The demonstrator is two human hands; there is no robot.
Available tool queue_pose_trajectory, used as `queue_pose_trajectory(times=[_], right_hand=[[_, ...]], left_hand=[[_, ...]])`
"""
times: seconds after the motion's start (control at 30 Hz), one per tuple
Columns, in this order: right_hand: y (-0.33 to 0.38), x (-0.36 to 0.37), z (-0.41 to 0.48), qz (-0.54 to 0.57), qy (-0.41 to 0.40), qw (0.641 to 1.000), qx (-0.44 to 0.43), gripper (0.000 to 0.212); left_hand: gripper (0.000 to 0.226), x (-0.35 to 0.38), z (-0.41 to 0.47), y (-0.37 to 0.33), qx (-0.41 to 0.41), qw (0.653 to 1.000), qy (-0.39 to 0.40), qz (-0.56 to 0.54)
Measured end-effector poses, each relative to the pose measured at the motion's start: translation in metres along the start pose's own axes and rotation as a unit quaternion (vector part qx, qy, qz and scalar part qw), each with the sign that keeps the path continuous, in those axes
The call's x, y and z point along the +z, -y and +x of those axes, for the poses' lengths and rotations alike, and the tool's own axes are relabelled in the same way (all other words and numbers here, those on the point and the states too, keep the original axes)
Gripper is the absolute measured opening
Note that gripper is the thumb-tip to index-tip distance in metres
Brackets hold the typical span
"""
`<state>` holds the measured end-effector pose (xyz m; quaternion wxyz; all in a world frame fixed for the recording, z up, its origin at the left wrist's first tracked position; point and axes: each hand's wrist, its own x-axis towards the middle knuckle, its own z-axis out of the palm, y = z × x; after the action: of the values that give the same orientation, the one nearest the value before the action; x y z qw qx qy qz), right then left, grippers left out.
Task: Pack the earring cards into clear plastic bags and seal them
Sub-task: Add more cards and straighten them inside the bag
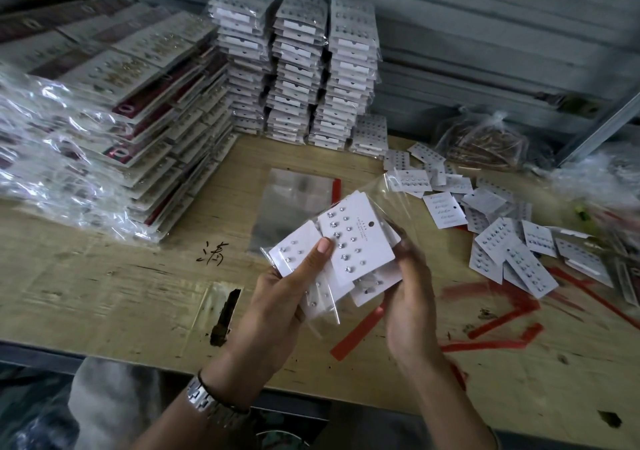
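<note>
Between the two hands, cards (360,241) sit fanned inside a bag (382,195); left hand (275,297) pinches them under its thumb, right hand (410,293) grips the bag's other side.

left hand (277,286) + right hand (408,290): hold earring cards (356,241) in clear bag (391,189) | above wooden table (104,293)

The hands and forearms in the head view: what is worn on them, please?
Both are bare: no gloves, no sleeves in view. The left hand has a silver metal link watch on its wrist, with a thin dark band beside it. The right hand wears nothing visible.
</note>
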<state>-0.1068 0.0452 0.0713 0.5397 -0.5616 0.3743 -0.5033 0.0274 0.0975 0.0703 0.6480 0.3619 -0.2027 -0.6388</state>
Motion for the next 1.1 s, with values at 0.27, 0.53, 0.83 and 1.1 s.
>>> queue_pose_trajectory(times=[0.27, 0.53, 0.83, 1.1], right_hand=[[0.006, 0.007, 0.000, 0.085, 0.013, 0.996, -0.039, 0.032], [-0.007, 0.003, 0.004, 0.068, -0.066, 0.995, 0.035, 0.036], [-0.004, 0.010, 0.001, -0.013, -0.052, 0.995, -0.078, 0.034], [-0.006, 0.000, 0.000, 0.002, 0.052, 0.994, -0.098, 0.032]], left_hand=[[0.033, 0.000, 0.000, 0.000, -0.010, 0.999, 0.011, -0.037], [0.037, -0.002, 0.001, 0.003, -0.025, 0.998, -0.001, -0.064], [0.026, 0.002, -0.003, 0.005, -0.005, 0.999, -0.007, -0.035], [0.034, 0.001, -0.003, -0.003, 0.037, 0.998, -0.043, 0.041]])
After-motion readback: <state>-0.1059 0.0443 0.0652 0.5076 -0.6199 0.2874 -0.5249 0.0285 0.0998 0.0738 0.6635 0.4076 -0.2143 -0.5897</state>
